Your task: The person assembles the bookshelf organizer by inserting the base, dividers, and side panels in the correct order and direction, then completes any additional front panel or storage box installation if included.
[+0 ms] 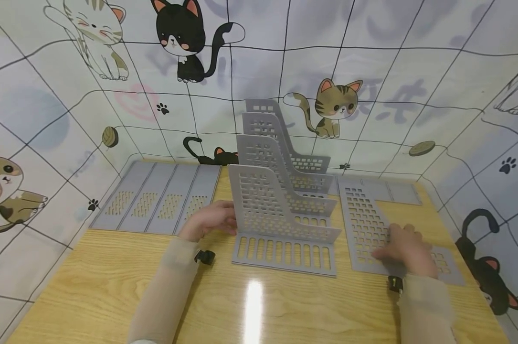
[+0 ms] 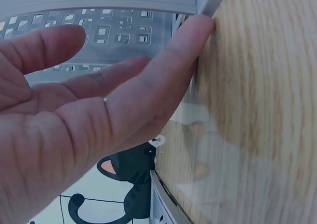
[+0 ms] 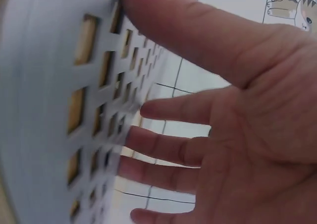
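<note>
From my head, I see the grey rack [image 1: 265,200] standing mid-table [image 1: 306,306] with four holed dividers upright on its slotted base, my left hand [image 1: 211,220] low at its left side and my right hand [image 1: 407,246] over a loose holed panel [image 1: 366,229] on the right, while more flat panels [image 1: 155,196] lie at the left. At my left wrist, the fingers stretch out loosely — one fingertip touches the rack's bottom edge by the tabletop. At my right wrist, the fingers are spread fairly straight, and my thumb touches the loose panel's edge.
</note>
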The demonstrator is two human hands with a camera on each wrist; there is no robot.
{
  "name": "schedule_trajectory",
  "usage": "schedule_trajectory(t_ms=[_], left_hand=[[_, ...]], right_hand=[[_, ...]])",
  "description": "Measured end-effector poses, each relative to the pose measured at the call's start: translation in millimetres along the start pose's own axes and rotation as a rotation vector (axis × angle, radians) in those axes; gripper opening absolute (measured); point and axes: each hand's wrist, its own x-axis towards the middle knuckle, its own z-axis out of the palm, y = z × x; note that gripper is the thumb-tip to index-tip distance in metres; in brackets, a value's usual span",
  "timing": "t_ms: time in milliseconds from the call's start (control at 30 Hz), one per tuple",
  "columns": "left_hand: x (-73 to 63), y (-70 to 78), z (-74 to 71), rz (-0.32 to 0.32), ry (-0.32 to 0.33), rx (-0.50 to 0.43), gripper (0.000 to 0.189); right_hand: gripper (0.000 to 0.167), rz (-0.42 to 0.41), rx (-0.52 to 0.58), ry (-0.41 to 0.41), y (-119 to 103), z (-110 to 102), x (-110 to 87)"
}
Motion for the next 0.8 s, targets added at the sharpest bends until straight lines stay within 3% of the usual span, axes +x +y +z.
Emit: schedule_trajectory(t_ms=[200,367,467,533,667,800], left_hand=[[0.6,0.4,1.4,0.000,0.007,-0.003,0.042],[0.9,-1.9,2.3,-0.005,0.012,-0.005,0.042],[0.4,-2.1,2.7,-0.001,0.006,-0.005,0.042],[0.5,-1.6,2.8,0.002,0.004,-0.007,0.042],[0.8,-0.6,2.6,0.017,0.001,0.002,0.042],[1.9,-0.1,2.0,0.018,0.011,-0.004,0.041]], right_hand=[[0.084,0.044,0.077,0.014,16,3,10.6],[0.098,0.061,0.215,-0.035,27,-1,9.4],[0.089,0.045,0.295,0.012,28,-7,2.3],[0.069,0.034,0.352,0.078,25,-12,-4.4],[0.050,-0.092,0.388,0.156,20,-27,-19.4],[0.054,-0.197,0.419,0.113,18,-42,-35.1]])
